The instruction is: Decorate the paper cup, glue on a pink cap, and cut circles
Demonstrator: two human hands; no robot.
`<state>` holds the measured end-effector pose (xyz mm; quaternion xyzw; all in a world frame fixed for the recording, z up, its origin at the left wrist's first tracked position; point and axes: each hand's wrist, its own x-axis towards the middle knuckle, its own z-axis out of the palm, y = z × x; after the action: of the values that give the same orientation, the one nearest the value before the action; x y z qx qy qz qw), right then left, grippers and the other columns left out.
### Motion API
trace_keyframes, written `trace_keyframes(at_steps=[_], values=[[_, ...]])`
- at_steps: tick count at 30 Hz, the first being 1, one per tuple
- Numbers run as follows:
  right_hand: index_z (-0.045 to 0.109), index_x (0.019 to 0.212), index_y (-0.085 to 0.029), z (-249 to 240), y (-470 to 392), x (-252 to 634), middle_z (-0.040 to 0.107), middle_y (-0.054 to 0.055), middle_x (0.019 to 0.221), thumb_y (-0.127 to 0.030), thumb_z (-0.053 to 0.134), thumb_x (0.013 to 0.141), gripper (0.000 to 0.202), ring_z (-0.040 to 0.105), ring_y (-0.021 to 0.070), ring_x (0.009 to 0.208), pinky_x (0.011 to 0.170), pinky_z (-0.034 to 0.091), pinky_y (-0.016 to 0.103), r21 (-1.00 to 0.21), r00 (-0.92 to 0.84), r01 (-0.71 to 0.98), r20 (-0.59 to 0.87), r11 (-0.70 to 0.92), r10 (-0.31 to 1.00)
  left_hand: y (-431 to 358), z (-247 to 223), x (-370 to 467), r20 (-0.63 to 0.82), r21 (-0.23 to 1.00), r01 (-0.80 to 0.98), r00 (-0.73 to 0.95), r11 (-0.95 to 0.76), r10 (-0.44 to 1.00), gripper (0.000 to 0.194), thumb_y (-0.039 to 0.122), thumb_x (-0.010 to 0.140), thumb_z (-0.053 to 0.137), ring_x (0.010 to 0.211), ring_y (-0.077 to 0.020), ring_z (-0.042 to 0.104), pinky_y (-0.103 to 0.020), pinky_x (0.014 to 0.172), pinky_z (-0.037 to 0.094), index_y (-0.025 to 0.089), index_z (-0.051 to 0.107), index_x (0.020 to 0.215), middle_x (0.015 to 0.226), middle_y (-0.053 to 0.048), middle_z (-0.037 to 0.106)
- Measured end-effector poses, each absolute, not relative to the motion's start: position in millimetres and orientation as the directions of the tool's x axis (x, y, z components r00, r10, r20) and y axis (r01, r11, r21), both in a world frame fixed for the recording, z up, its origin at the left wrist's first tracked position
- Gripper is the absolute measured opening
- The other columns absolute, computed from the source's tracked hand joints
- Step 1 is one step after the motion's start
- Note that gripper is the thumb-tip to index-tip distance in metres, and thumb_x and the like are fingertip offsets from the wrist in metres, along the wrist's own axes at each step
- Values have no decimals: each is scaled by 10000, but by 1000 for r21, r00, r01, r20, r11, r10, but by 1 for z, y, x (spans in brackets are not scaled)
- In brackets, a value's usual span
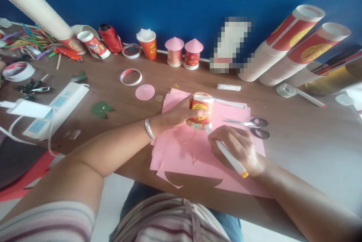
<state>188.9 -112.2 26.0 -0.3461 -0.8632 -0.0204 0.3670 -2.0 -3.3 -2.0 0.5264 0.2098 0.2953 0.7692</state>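
My left hand (185,111) is wrapped round a red paper cup (204,103) with a yellow emblem and a pale patterned band at its lower end. In my right hand (233,144) is a white marker (230,159) with an orange end, its tip close to the band; whether it touches I cannot tell. Both hands are over a stack of pink paper (175,151), whose front sheet has a curved cut-out. Black-handled scissors (251,123) lie on the stack's right side, and another white pen (230,103) lies behind the cup.
At the back stand two cups with pink cone tops (174,51), an orange cup (149,47) and tall stacks of paper cups (283,45). A glue stick (229,87) and a pink paper disc (145,92) lie nearer. To the left are a power strip (60,108) and green paper (100,109).
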Motion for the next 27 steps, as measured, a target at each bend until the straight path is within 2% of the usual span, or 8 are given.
trace_keyframes(at_steps=[11, 22, 27], values=[[558, 910, -201, 25, -111, 190, 612, -27, 704, 5, 586, 891, 209, 543, 92, 538, 505, 439, 227, -205, -490, 614, 657, 762, 572, -3, -3, -1, 20, 931, -253, 753, 262, 658, 417, 370, 795, 810, 859, -164, 627, -293, 713, 526, 197, 627, 1127, 1022, -64, 639], [541, 895, -202, 24, -112, 190, 594, -39, 686, 16, 581, 883, 222, 518, 86, 520, 486, 415, 225, -200, -487, 624, 657, 755, 576, -2, -9, -2, 26, 935, -255, 740, 245, 672, 373, 369, 811, 818, 887, -163, 641, -303, 757, 549, 222, 637, 1102, 1007, -50, 639], [556, 901, -196, 23, -113, 190, 602, -36, 691, 6, 574, 882, 204, 533, 88, 523, 492, 421, 225, -212, -484, 621, 653, 754, 582, -1, -10, -1, 8, 930, -258, 730, 263, 684, 469, 371, 778, 838, 895, -177, 651, -310, 763, 552, 233, 615, 1167, 1007, -54, 651]])
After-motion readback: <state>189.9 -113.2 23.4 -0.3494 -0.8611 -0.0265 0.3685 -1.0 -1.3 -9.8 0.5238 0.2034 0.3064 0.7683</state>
